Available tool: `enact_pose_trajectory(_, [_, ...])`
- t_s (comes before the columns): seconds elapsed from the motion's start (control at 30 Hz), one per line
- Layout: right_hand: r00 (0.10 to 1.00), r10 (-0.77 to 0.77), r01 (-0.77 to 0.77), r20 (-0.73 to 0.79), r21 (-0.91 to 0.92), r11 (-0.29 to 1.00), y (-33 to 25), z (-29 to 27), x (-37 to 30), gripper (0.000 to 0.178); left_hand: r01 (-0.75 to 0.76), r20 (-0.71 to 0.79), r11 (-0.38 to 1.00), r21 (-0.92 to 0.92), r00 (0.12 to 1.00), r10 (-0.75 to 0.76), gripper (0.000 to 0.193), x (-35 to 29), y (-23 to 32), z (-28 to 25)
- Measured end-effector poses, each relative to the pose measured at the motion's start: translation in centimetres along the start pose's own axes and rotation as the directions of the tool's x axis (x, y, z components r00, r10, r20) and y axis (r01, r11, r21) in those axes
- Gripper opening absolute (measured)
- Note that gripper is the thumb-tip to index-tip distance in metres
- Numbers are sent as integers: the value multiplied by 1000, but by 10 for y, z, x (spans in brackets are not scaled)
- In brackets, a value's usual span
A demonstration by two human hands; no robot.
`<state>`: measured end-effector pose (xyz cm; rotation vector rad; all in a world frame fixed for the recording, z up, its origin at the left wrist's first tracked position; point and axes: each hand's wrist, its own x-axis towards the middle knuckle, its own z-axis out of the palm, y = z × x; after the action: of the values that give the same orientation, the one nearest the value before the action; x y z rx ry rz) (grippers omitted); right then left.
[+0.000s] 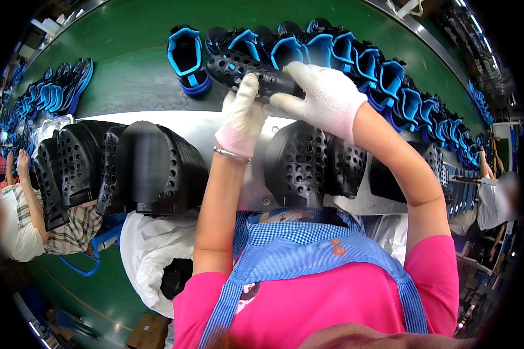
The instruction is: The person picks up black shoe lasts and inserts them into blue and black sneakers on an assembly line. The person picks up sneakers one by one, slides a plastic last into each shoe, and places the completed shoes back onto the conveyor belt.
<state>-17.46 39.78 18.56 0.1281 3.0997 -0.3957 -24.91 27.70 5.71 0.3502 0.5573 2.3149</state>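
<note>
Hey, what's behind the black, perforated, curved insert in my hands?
Behind the black, perforated, curved insert are black shoes with bright blue linings on a green surface; their parts covered by the insert can't be seen.

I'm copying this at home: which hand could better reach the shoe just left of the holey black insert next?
Probably the left hand: it looks nearer that sneaker, while the right hand is farther right. Both touch the perforated black insert.

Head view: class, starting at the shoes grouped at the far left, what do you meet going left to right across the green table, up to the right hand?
Grouped shoes → single shoe standing at the end of the row → left gloved hand → right gloved hand.
</note>
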Motion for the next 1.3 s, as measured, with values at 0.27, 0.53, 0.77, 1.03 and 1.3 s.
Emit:
enact_pose_trajectory(0.27, [972,106,-118,211,47,992,32,-2,43,53,245,-313,876,416,943,-115,45,23,10,-5])
enact_pose_trajectory(0.53, [856,202,-75,477,-272,960,57,-12,127,61,151,-124,-87,985,958,258,42,43,-14,-36])
enact_pose_trajectory(0.77, [912,166,-34,376,-332,943,-1,32,171,41,375,-436,-335,864,891,-126,33,92,13,-39])
enact_pose_trajectory(1.03, [876,242,-177,418,-188,966,22,107,213,36,396,-554,-462,794,784,-279,36,109,19,-24])
enact_pose_trajectory(1.3, [958,119,-111,262,-45,993,18,103,211,29,309,-540,-535,786,764,-352,62,113,22,-31])
